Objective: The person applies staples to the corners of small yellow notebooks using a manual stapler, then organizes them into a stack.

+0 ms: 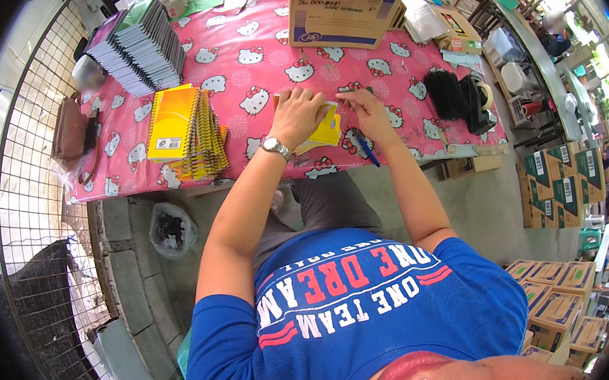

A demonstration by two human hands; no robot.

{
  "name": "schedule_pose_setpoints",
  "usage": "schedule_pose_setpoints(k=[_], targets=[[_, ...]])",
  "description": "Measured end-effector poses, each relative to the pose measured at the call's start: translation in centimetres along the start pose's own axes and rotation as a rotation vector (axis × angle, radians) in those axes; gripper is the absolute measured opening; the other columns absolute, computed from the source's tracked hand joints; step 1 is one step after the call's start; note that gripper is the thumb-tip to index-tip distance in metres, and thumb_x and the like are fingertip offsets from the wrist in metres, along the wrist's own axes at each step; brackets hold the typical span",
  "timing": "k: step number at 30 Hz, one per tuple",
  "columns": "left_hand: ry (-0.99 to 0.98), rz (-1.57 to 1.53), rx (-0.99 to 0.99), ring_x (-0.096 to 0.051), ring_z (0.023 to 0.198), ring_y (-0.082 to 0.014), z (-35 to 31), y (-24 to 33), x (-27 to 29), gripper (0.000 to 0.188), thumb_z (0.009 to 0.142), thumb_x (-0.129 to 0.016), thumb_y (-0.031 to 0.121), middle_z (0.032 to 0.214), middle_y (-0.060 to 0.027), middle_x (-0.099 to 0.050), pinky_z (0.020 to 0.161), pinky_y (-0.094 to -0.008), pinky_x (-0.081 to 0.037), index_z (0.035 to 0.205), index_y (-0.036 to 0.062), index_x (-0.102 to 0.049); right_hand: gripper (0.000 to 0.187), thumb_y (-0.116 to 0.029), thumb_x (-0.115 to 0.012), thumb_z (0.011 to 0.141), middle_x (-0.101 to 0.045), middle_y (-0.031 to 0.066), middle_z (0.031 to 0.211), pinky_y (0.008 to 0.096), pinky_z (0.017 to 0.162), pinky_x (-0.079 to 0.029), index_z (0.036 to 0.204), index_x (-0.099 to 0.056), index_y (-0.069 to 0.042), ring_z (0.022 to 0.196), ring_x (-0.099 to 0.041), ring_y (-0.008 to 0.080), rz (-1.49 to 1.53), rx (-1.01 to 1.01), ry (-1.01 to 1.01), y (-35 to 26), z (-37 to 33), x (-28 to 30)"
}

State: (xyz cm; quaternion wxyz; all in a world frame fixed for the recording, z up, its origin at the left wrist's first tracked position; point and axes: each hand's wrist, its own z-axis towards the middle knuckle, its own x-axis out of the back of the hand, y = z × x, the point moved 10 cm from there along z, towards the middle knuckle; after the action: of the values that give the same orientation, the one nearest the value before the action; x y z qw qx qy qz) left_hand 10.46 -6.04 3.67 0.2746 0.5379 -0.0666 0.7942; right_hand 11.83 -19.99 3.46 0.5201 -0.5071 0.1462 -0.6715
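A small yellow notebook [325,132] lies on the table in front of me, partly covered by my left hand. My left hand [299,116], with a watch on its wrist, has its fingers bent over the notebook's left side and grips it. At the far right corner of the notebook, my right hand [369,112] has thumb and fingers drawn together in a pinch. A small dark thing shows by those fingertips, too small to name. Just nearer than my right hand lies a blue pen [366,148]. To the left stands a stack of yellow spiral notebooks [176,125].
Tall stacks of spiral notebooks [141,56] stand far left, beyond a brown pouch [69,131]. A cardboard box [336,13] sits at the back. Right are a black bristly bundle [443,94] and a tape dispenser [479,102]. The pink-covered table's [240,119] front edge is near my body.
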Motion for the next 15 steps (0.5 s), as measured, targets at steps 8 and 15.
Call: schedule_pose_setpoints(k=[8,15], targets=[[0.094,0.016,-0.023,-0.056,0.103,-0.0264,-0.3,0.0,0.3,0.024,0.088,-0.062,0.032,0.097,-0.0056,-0.061,0.092,-0.0432,-0.039,0.101,0.0126,-0.058,0.033,0.004,-0.05,0.089,-0.062,0.0089,0.09,0.0305,0.078,-0.049,0.112,-0.069,-0.01,0.084,-0.061,0.0206,0.045,-0.119,-0.025,1.0,-0.9,-0.6],[0.049,0.029,0.015,-0.056,0.105,-0.026,-0.4,-0.2,0.2,0.026,0.087,-0.064,0.032,0.097,-0.0054,-0.062,0.094,-0.0437,-0.038,0.101,0.0122,-0.059,0.028,0.002,-0.059,0.083,-0.053,0.0089,0.093,0.033,0.072,-0.049,0.109,-0.066,-0.008,0.081,-0.058,0.0222,-0.11,0.06,-0.014,-4.0,-1.0,-0.5]])
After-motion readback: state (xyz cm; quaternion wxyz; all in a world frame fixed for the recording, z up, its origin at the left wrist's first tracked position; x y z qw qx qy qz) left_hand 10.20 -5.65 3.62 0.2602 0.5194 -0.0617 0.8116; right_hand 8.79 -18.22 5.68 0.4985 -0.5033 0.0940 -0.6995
